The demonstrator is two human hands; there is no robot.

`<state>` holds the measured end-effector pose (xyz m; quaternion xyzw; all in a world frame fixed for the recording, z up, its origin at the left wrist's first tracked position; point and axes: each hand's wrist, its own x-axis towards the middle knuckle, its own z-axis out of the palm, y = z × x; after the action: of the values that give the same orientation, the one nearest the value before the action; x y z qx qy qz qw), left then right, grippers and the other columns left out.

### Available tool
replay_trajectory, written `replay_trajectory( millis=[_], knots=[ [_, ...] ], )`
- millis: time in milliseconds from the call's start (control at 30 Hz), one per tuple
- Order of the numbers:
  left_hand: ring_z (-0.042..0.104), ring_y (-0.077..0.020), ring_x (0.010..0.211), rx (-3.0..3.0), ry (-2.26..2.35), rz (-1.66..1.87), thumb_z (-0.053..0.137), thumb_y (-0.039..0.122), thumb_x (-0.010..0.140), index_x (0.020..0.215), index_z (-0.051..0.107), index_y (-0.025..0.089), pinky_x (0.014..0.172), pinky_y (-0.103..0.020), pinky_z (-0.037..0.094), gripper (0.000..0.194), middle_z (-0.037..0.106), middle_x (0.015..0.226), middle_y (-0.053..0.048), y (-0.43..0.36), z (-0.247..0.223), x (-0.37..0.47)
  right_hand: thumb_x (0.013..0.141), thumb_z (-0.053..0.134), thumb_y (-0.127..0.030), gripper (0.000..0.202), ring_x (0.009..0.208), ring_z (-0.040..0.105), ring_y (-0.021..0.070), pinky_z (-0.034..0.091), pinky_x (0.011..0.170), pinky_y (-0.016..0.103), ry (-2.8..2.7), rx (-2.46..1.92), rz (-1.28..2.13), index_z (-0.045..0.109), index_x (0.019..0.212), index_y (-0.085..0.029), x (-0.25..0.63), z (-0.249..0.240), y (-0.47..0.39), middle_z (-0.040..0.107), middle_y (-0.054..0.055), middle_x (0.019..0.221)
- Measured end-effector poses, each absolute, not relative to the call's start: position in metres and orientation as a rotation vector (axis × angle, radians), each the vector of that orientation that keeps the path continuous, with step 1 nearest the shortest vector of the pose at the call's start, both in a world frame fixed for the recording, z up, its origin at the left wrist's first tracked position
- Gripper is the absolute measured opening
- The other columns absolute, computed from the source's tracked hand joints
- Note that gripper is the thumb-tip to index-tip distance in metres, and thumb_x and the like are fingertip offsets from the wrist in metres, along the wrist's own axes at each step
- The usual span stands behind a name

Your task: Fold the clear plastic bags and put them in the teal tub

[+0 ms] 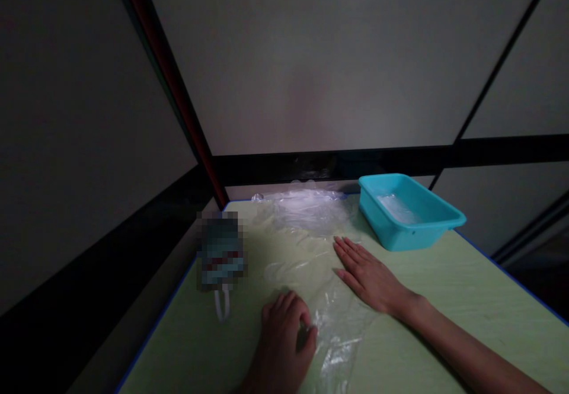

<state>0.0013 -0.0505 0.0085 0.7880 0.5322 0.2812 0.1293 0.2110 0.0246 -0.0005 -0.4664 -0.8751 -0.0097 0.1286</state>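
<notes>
Pressing flat on the table [444, 287], the right hand [368, 275] is laid with fingers straight and together across a clear plastic bag [331, 329], apparently to pin it. The left hand [284, 332] is curled at the bag's left edge, pinching the film. The bag's long axis runs toward the far plastic pile [306, 207], beside 1 teal tub [409, 210].

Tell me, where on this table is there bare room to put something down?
The right side of the table, between the right hand and the blue edge below the tub. It is crowded around the plastic sheet and left hand.
</notes>
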Motion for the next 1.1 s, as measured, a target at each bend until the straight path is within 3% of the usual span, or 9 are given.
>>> replay_trajectory(
  millis=[333,733,1100],
  knots=[
    [0.055,-0.0177,0.071,1.688,1.225,1.084,0.044,0.011,0.07,0.063,0.036,0.021,0.068,-0.029,0.042,0.015,0.055,0.071,-0.002,-0.049,0.015,0.004,0.092,0.026,-0.043,0.057,0.129,0.022,0.0234,0.025,0.105,0.04,-2.592,-1.375,-0.015,0.03,0.134,-0.006,0.211,0.002,0.025,0.024,0.013,0.14],
    [0.035,-0.0088,0.042,1.5,1.348,1.262,0.047,0.011,0.059,0.055,0.037,0.02,0.042,-0.017,0.028,0.014,0.034,0.047,0.008,-0.045,0.017,0.004,0.092,0.027,-0.045,0.056,0.13,0.022,0.0227,0.026,0.105,0.041,-2.543,-1.327,0.006,0.03,0.135,-0.009,0.212,0.0,0.024,0.028,0.012,0.139],
    [0.044,-0.0102,0.044,1.607,1.442,1.559,0.053,0.013,0.065,0.062,0.048,0.021,0.045,-0.018,0.037,0.01,0.043,0.049,0.007,-0.057,0.022,-0.004,0.092,0.028,-0.044,0.057,0.13,0.022,0.0233,0.024,0.106,0.039,-2.571,-1.34,0.034,0.03,0.135,-0.006,0.212,0.002,0.024,0.027,0.013,0.14]
  ],
)
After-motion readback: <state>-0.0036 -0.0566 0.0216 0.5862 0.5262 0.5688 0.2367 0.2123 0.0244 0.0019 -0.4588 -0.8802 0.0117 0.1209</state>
